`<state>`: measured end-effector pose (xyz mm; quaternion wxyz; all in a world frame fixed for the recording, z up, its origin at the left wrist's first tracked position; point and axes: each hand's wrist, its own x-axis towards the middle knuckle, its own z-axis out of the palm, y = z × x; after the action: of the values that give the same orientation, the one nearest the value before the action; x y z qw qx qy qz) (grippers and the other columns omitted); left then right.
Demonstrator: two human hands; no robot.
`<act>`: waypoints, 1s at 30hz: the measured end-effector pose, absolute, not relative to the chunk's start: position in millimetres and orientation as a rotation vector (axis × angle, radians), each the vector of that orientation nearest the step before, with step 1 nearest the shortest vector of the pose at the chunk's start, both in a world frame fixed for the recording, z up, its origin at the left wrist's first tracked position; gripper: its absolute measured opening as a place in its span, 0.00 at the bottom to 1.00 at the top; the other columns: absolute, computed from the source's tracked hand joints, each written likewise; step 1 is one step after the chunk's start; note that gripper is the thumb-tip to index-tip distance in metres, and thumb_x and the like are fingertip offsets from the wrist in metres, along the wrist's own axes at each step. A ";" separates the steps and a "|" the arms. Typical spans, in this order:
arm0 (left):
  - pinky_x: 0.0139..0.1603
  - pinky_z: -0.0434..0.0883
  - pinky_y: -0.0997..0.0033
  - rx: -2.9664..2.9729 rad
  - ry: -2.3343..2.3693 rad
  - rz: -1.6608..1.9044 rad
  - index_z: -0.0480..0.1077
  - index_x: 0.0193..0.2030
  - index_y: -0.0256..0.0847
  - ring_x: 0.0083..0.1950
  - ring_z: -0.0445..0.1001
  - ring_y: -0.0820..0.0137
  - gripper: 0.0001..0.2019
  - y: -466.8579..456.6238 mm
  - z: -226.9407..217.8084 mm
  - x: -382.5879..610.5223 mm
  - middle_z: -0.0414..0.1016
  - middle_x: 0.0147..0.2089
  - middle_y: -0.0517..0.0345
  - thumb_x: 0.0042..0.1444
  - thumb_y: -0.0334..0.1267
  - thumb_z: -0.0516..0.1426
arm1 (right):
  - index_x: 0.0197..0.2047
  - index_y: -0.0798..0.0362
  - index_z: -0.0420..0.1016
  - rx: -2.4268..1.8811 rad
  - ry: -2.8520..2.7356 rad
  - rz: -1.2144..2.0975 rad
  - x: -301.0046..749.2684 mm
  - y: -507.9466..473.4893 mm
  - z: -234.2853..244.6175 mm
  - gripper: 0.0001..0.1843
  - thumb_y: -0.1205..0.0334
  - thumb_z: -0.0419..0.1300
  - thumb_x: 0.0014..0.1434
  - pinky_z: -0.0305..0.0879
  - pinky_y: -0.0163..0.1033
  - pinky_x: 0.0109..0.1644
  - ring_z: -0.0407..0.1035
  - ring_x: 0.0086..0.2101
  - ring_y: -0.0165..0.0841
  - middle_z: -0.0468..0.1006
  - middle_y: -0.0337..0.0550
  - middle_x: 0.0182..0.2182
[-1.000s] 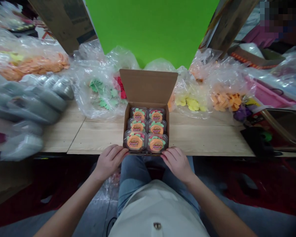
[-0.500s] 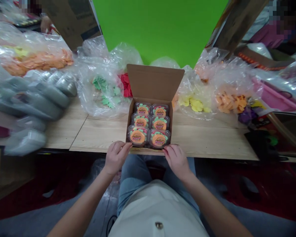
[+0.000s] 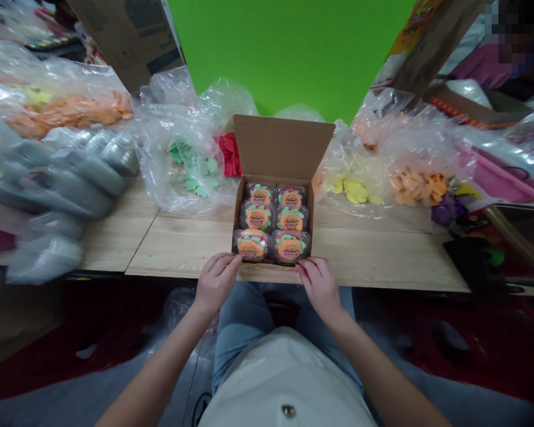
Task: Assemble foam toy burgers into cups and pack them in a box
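Note:
A small brown cardboard box (image 3: pixel 283 148) stands on the wooden table (image 3: pixel 187 249) near its front edge, lid flap upright. Inside lie several clear plastic packs (image 3: pixel 271 228) with orange, green and red shapes, in two columns. My left hand (image 3: pixel 216 280) rests at the box's near left corner, fingers extended and touching the front wall. My right hand (image 3: pixel 320 281) touches the near right corner the same way, fingers pointing at the front edge. Neither hand holds anything.
Clear plastic bags ring the box: green and red cut-outs (image 3: pixel 196 166) at left, yellow ones (image 3: pixel 353 190) and orange ones (image 3: pixel 416 184) at right, grey stacked items (image 3: pixel 66 184) far left. A green backdrop (image 3: pixel 289 53) stands behind. A person sits at the upper right.
The box has shifted slightly away from the table edge, and both hands moved up with it, fingertips now at its front corners.

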<state>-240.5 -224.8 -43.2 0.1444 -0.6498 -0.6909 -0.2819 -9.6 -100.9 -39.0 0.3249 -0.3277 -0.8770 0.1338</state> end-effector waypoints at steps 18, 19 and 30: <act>0.59 0.53 0.44 -2.047 -1.929 -0.903 0.58 0.56 0.48 0.66 0.40 0.49 0.24 -191.7 -40.0 -247.0 0.32 0.68 0.50 0.51 0.35 0.56 | 0.43 0.51 0.71 -0.722 -2.380 0.448 13.4 -89.7 -27.1 0.11 0.67 0.51 0.60 0.65 0.46 0.47 0.65 0.42 0.37 0.71 0.46 0.37; 0.59 0.54 0.46 -2.092 -1.941 -0.910 0.56 0.58 0.47 0.66 0.40 0.50 0.25 -190.4 -42.0 -248.5 0.29 0.68 0.50 0.53 0.33 0.55 | 0.44 0.51 0.70 -0.700 -2.393 0.430 13.4 -89.2 -26.4 0.11 0.67 0.51 0.60 0.65 0.47 0.48 0.65 0.42 0.37 0.72 0.46 0.37; 0.58 0.59 0.52 -2.029 -1.950 -0.928 0.62 0.55 0.47 0.64 0.50 0.53 0.24 -190.0 -57.3 -261.4 0.38 0.68 0.51 0.50 0.37 0.58 | 0.41 0.53 0.72 -0.692 -2.449 0.261 9.8 -82.0 -38.6 0.10 0.70 0.51 0.59 0.66 0.45 0.45 0.65 0.40 0.36 0.72 0.47 0.38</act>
<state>-261.4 -190.0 -57.3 0.0890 -0.6821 -0.6554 -0.3119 9.8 -82.0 -38.6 0.2876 -0.2592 -0.9168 0.0979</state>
